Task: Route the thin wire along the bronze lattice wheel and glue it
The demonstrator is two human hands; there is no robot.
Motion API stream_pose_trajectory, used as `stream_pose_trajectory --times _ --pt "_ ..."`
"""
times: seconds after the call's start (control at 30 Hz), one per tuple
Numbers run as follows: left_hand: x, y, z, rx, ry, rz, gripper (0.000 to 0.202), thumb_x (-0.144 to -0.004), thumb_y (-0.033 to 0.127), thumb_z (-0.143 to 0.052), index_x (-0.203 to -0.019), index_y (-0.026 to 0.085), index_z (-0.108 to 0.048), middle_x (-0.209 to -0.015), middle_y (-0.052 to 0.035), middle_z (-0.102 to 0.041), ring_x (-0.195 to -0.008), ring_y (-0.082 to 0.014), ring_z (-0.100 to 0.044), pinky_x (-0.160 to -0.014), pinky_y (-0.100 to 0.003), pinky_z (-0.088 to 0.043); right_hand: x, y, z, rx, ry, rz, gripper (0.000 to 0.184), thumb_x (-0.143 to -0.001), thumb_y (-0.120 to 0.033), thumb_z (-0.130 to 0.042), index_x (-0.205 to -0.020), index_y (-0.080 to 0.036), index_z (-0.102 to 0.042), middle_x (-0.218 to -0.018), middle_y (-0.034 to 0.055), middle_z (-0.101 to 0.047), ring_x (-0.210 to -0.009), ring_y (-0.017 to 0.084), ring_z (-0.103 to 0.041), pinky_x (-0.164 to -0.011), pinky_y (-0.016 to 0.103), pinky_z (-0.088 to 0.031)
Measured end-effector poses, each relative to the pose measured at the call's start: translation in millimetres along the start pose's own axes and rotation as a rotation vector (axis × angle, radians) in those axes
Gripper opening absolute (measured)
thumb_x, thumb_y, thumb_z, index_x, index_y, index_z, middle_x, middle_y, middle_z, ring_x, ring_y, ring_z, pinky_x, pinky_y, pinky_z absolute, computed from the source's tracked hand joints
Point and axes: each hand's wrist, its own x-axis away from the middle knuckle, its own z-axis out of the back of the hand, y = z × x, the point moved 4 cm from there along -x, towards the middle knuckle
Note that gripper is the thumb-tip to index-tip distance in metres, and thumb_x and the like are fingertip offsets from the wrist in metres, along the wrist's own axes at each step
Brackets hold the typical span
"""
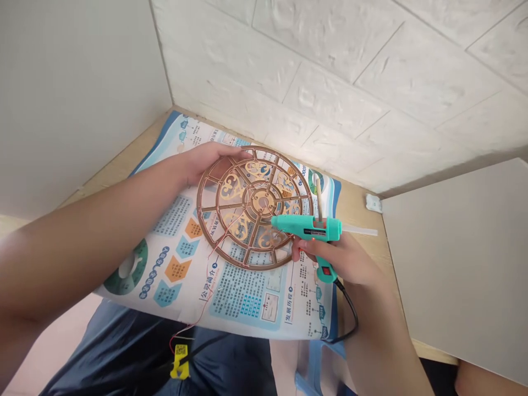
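Observation:
A round copper-coloured openwork wheel (253,206) with gold ornaments lies on a printed poster (231,286). My left hand (206,159) grips its far left rim, fingers curled over the edge. My right hand (344,258) is closed round a teal hot glue gun (311,228). The gun's nozzle points left onto the wheel near its hub. A clear glue stick (361,231) sticks out of the gun's back. A thin red wire (206,269) runs from the wheel down towards a yellow plug (180,360).
The poster covers a wooden table (355,201) set in a corner of white walls. The gun's black cord (350,313) trails off the front edge. A small white object (373,203) lies by the back wall. My lap in blue trousers (136,352) is below.

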Motion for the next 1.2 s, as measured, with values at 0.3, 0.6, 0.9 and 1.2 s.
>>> stream_pose_trajectory --times 0.3,0.6,0.9,1.2 --pt "-0.3 1.2 -3.0 -0.049 -0.068 -0.028 0.044 -0.102 0.027 -0.052 -0.139 0.004 -0.057 -0.118 -0.0132 -0.075 -0.101 -0.0229 -0.075 -0.122 -0.054 -0.040 1.6 -5.3 -2.2 0.053 -0.006 -0.038 0.024 -0.082 -0.040 -0.068 -0.073 -0.019 -0.072 -0.078 0.0039 -0.069 -0.056 0.010 -0.049 -0.038 0.019 -0.035" --pt "-3.1 0.5 -0.8 -0.059 -0.085 -0.056 0.046 -0.099 0.026 -0.055 -0.140 0.003 -0.054 -0.125 -0.0146 -0.072 -0.125 -0.0318 -0.068 -0.121 -0.056 -0.042 1.0 -7.7 -2.9 0.119 -0.015 -0.066 0.024 -0.080 -0.039 -0.065 -0.071 -0.018 -0.072 -0.073 0.0031 -0.065 -0.054 0.010 -0.049 -0.040 0.021 -0.036" --pt "-5.0 -0.6 1.4 -0.047 -0.042 -0.036 0.046 -0.099 0.028 -0.056 -0.139 0.005 -0.058 -0.127 -0.0149 -0.072 -0.125 -0.0330 -0.067 -0.120 -0.059 -0.043 -1.4 -5.6 -2.7 0.123 -0.042 -0.055 0.021 -0.085 -0.036 -0.064 -0.074 -0.019 -0.070 -0.072 0.0019 -0.065 -0.059 0.012 -0.052 -0.040 0.019 -0.038" --pt "-4.9 -0.7 1.3 -0.047 -0.031 -0.040 0.044 -0.099 0.028 -0.057 -0.137 0.006 -0.061 -0.124 -0.0125 -0.074 -0.117 -0.0296 -0.071 -0.118 -0.056 -0.045 -0.7 -5.8 -0.9 0.115 -0.046 -0.118 0.040 -0.089 -0.033 -0.064 -0.128 -0.028 -0.074 -0.069 -0.0007 -0.063 -0.057 0.012 -0.050 -0.040 0.018 -0.038"
